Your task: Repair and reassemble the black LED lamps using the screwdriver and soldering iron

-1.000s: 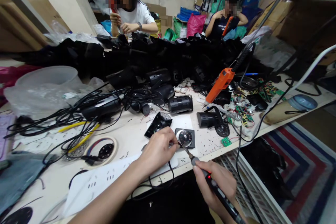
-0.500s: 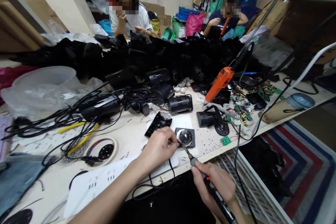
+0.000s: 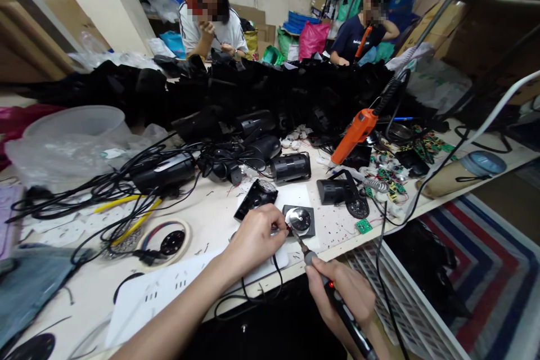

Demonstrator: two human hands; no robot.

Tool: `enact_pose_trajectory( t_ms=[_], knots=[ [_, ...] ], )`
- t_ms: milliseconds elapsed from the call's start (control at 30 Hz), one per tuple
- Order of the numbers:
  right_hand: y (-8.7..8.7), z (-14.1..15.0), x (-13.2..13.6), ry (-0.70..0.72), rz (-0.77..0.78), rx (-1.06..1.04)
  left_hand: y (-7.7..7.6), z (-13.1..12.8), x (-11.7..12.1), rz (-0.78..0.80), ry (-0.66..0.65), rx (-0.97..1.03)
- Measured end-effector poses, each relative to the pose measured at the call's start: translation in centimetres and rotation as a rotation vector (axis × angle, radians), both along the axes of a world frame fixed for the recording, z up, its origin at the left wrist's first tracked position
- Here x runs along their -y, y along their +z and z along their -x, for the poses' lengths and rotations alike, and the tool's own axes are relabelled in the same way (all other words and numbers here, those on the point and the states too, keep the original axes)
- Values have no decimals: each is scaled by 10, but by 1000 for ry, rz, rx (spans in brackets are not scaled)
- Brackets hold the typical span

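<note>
My right hand [image 3: 343,295] is closed around a soldering iron [image 3: 311,259] with a black handle and a lit red light. The iron's tip touches or nearly touches the near edge of a round black-and-silver disc [image 3: 299,219], which sits on a square dark block [image 3: 311,230]. My left hand [image 3: 258,233] pinches beside the block, and a black cable [image 3: 280,278] runs out from under it. A bit of red wire shows at its fingertips; the exact contact is hidden. Just behind the left hand lies an open black housing [image 3: 255,201].
An orange power screwdriver [image 3: 354,136] hangs over the bench. Black cylindrical housings [image 3: 291,167], tangled cables [image 3: 164,160], a tape roll [image 3: 185,239] and circuit boards [image 3: 363,226] lie around. A white power strip [image 3: 139,304] is at front left. Two people [image 3: 213,28] sit opposite.
My hands keep almost the same pose, with the iron's tip still at the disc. The view has shifted slightly. Across the bench, the right-hand person has lowered a hand.
</note>
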State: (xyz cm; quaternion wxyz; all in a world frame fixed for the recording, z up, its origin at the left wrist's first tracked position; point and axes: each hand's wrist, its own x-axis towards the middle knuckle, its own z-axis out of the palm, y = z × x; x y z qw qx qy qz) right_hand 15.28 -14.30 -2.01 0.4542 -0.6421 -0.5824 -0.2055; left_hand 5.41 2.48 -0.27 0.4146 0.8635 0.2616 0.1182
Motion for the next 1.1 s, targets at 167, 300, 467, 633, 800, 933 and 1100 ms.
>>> enact_pose_trajectory(
  t_ms=[167, 300, 467, 633, 800, 933, 1100],
  knots=[
    [4, 1, 4, 5, -18, 0, 3, 3, -2, 19, -7, 19],
    [15, -1, 20, 30, -2, -35, 6, 13, -9, 42, 43, 54],
    [18, -5, 30, -105, -57, -161, 4, 31, -8, -79, 132, -30],
    [16, -15, 26, -167, -37, -158, 8, 49, -27, -262, 146, -31],
    [15, -20, 25, -197, -25, -160, 9, 35, -67, -468, 141, -152],
    [11, -22, 25, -182, -41, -141, 5, 2, -84, -603, 23, -406],
    [7, -26, 29, -192, -44, -125, 7, -22, -94, -646, 4, -561]
  ],
)
